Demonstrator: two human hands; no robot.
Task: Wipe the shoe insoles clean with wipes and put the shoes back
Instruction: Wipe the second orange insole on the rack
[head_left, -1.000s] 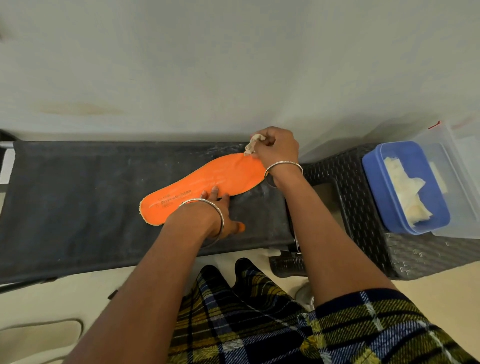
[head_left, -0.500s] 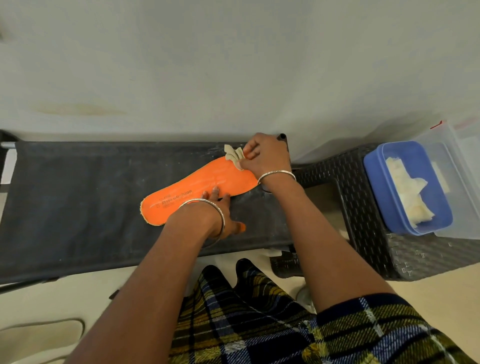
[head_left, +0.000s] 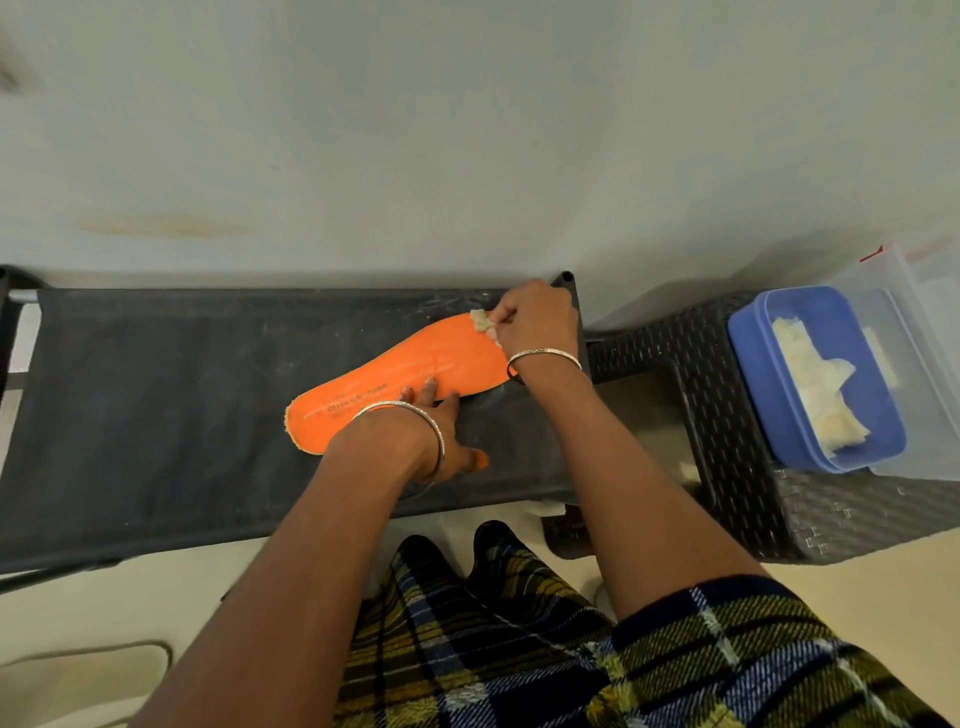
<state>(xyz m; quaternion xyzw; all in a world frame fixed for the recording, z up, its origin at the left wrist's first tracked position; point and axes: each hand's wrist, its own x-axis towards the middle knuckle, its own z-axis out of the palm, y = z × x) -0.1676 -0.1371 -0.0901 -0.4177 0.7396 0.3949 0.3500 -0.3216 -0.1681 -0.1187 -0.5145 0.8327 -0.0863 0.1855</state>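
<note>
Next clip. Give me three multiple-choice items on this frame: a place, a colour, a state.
1. Where does the blue tub stand? A on the floor; B on the black woven stool; C on a lap.
2. What colour is the insole? A orange; B green; C white.
3. What is the right hand doing? A hanging idle; B pinching a wipe on the insole; C holding a shoe.
Key: 1 B, the woven top shows under the tub; 2 A, plainly orange; 3 B, it pinches the wipe at the insole's wide end.
</note>
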